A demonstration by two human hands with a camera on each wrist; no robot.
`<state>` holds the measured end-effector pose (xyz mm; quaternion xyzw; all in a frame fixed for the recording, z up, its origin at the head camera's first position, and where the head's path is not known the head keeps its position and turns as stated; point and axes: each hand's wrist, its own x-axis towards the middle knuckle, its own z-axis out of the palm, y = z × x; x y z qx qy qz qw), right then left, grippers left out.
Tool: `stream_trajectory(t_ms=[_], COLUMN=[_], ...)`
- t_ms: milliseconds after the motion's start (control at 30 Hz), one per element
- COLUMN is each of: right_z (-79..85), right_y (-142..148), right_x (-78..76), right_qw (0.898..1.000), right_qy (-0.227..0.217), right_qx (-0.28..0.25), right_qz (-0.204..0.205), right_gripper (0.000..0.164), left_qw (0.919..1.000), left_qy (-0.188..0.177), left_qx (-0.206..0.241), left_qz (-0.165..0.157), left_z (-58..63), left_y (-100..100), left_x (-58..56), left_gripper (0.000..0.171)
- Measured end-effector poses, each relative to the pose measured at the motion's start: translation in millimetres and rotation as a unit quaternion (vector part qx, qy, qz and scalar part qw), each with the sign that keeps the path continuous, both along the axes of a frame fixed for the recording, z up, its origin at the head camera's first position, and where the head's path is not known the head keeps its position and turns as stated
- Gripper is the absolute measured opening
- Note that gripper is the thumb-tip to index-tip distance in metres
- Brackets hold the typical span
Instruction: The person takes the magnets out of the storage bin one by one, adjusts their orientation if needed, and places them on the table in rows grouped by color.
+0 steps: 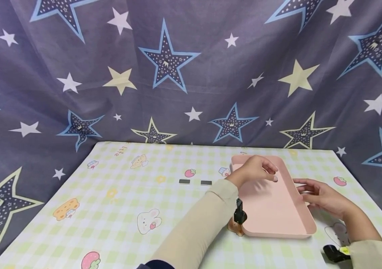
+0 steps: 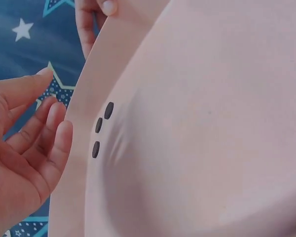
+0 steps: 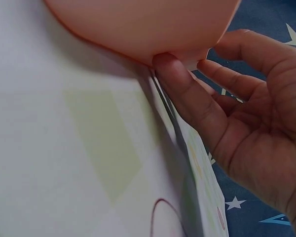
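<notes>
A shallow pink tray [image 1: 271,209] lies flat on the right side of the table. My left hand [image 1: 256,170] hovers over its far end, fingers loosely bent and holding nothing. Three small dark pieces [image 2: 98,125] show along the inside of the tray wall in the left wrist view; in the head view they cannot be made out. At the tray's right side, my right hand [image 1: 325,198] holds the edge, and its thumb [image 3: 180,81] presses the outer wall. Two small dark rectangular pieces with pale edges, a left one [image 1: 184,181] and a right one [image 1: 206,183], lie left of the tray.
A checked cloth with cartoon prints covers the table [image 1: 110,224]. Behind it hangs a dark curtain [image 1: 191,101] with stars. A black wrist camera [image 1: 239,215] is strapped to the left forearm, close to the tray's left edge; another black device [image 1: 335,254] sits at the right wrist.
</notes>
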<state>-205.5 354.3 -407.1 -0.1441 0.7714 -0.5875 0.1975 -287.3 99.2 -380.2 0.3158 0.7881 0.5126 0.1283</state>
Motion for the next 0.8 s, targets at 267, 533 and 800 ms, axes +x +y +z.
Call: stream_trajectory(t_ms=[267,533,800], right_z=[1.2,-0.8,-3.1], right_y=[-1,1,2], right_x=[0.8,0.7,0.7], right_qw=[1.0,1.0,1.0], right_qy=[-0.001,-0.002,0.002], right_qx=[0.013,0.002,-0.003], right_qz=[-0.013,-0.01,-0.011], right_gripper=[0.062,0.059,0.057], left_qw=[0.9985,0.9955,0.9953], left_qy=[-0.042,-0.058,0.025], left_qx=[0.012,-0.001,-0.051], left_qz=[0.032,0.075,0.079], left_z=[-6.0,-19.5,-33.8], left_y=[5,6,12], left_x=[1.4,2.2,-0.4], left_gripper=[0.024,0.024,0.026])
